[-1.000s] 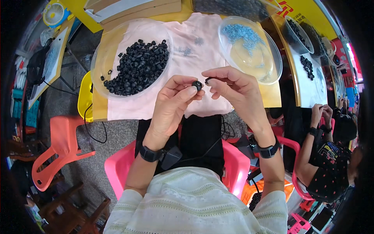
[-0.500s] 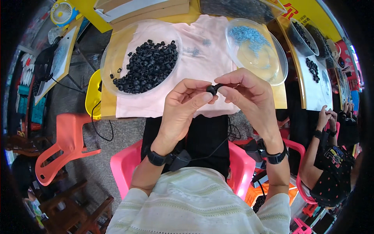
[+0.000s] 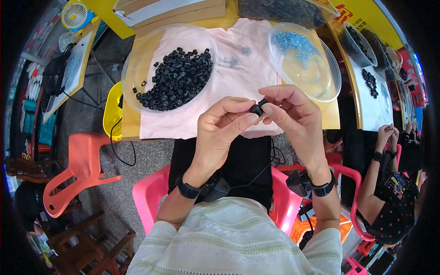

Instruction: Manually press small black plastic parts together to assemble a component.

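My left hand (image 3: 222, 121) pinches a small rounded black plastic part (image 3: 256, 110) between thumb and forefinger. Against it, the fingertips of my right hand (image 3: 295, 114) grip a second small black piece (image 3: 262, 102), tilted upward and partly hidden by the fingers. The two pieces meet or nearly meet; I cannot tell whether they are joined. Both hands are over the near edge of a pink cloth (image 3: 233, 43). Beyond my left hand is a clear round tub (image 3: 129, 68) with a heap of black plastic parts (image 3: 176, 80). Past my right hand lie small pale-blue pieces (image 3: 295, 45) in another clear tub (image 3: 333, 87).
Cardboard boxes (image 3: 176, 16) and a clear bin of dark parts (image 3: 279, 13) line the table's far side. At left stand a red-orange chair (image 3: 82, 160) and a yellow container (image 3: 112, 110). A co-worker (image 3: 385, 188) sits at right by a table with black bowls (image 3: 360, 46).
Both hands have come slightly nearer and to the right, still holding the black pieces together. The piece in my right fingers now tilts more upward. The whole view has shifted a little.
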### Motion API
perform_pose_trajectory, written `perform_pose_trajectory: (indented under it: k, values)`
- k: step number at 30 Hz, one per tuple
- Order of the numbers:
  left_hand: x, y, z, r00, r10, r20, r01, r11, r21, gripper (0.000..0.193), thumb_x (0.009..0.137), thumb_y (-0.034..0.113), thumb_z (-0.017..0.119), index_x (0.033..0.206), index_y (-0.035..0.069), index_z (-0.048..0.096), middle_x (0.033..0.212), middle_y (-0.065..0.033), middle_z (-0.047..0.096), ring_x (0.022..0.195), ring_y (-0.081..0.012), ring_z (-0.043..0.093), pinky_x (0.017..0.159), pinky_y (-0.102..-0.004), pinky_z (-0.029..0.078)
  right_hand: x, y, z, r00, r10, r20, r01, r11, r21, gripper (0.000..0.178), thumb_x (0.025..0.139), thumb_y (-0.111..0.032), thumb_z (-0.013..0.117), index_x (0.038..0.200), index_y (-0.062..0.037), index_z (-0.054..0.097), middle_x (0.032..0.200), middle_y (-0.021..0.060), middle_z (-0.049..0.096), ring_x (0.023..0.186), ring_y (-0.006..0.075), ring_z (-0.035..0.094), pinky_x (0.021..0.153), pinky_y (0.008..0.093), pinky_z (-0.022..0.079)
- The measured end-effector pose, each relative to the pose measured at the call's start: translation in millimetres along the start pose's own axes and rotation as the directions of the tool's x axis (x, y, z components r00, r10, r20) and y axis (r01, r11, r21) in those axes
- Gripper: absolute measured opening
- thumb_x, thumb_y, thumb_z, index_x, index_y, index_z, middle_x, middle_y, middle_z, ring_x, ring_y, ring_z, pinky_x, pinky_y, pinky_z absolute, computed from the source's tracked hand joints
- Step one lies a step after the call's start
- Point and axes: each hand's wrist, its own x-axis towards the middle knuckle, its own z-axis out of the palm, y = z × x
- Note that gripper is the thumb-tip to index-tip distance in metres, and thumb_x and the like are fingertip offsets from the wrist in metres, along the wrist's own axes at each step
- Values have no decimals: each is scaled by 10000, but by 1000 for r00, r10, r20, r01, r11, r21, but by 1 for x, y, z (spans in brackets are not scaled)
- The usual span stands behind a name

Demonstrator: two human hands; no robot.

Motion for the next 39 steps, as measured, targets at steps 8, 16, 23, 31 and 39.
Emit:
perform_pose_trajectory:
  k: [8, 16, 23, 31, 39]
  values:
    - [1, 1, -3, 999, -49, -3, 49, 997, -64, 223, 879, -7, 664, 1099, -19, 635, 1060, -93, 651, 957, -187, 671, 870, -289, 534, 5, -4, -8, 999, 16, -44, -17, 999, -28, 165, 887, -43, 679, 1043, 11, 666, 917, 18, 670, 757, 62, 605, 677, 198, 491]
    - [1, 1, -1, 1000, -12, 0, 12, 998, -69, 212, 871, -25, 664, 1082, -23, 642, 1079, -98, 629, 950, -181, 662, 870, -290, 539, 1, -12, -4, 999, -36, -6, 35, 986, -165, 134, 880, -9, 673, 1012, 17, 674, 882, 35, 675, 798, 76, 637, 675, 208, 501]
    - [-2, -6, -5, 999, -48, 4, 48, 992, -114, 187, 864, -41, 665, 1046, -4, 652, 1086, -84, 625, 968, -157, 638, 884, -274, 525, -1, 7, -5, 993, -119, 8, 119, 987, -104, 154, 883, -7, 666, 1036, 3, 668, 925, 26, 641, 822, 80, 642, 667, 193, 494]
    - [-1, -12, -11, 980, -195, 34, 198, 951, -237, 198, 900, 0, 631, 1097, 16, 616, 1096, -104, 644, 970, -186, 659, 905, -325, 533, -6, 22, 4, 993, -90, -77, 92, 995, 27, 147, 913, -42, 642, 1054, -5, 666, 945, 29, 625, 745, 57, 592, 633, 187, 471]
    - [3, -8, -7, 983, -181, 26, 183, 971, -154, 189, 914, 8, 610, 1103, 20, 609, 1109, -110, 647, 1006, -193, 651, 930, -343, 526, 0, 18, 0, 938, -345, -13, 321, 887, -332, 211, 847, 23, 661, 1056, -9, 654, 945, 75, 608, 726, 115, 602, 614, 233, 481]
